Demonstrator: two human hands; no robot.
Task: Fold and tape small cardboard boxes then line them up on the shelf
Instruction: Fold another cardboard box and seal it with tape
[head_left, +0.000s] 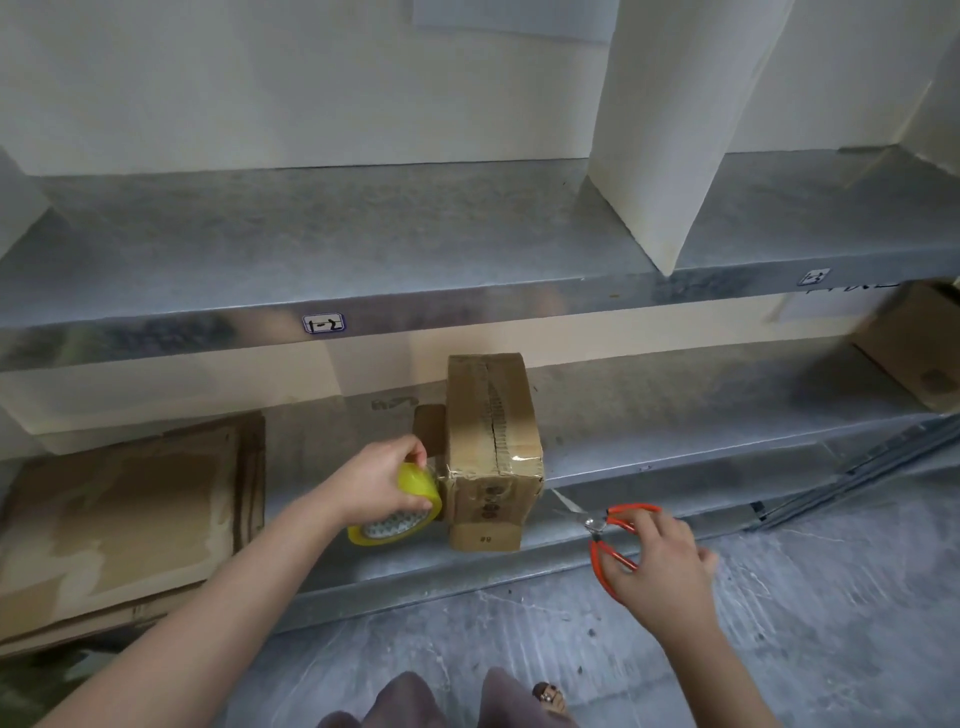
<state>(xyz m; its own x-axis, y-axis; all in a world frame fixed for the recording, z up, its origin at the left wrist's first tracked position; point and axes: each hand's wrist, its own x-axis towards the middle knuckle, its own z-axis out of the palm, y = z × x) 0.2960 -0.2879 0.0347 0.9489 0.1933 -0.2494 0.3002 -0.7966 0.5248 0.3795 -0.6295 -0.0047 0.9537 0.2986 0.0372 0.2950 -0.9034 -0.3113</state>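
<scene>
A small folded cardboard box (491, 447) stands on the lower metal shelf (675, 441), taped along its top seam. My left hand (382, 480) grips a yellow tape roll (402, 512) pressed against the box's left side. My right hand (660, 566) holds red-handled scissors (605, 525) to the right of the box, blades open and pointing toward its lower right corner. A brown flap (428, 426) shows behind the box's left side.
A stack of flat cardboard sheets (130, 519) lies on the lower shelf at left. Another box (919, 348) sits at the far right. The upper shelf (363, 244) carries a white divider panel (670, 130). My knees (447, 701) show at the bottom.
</scene>
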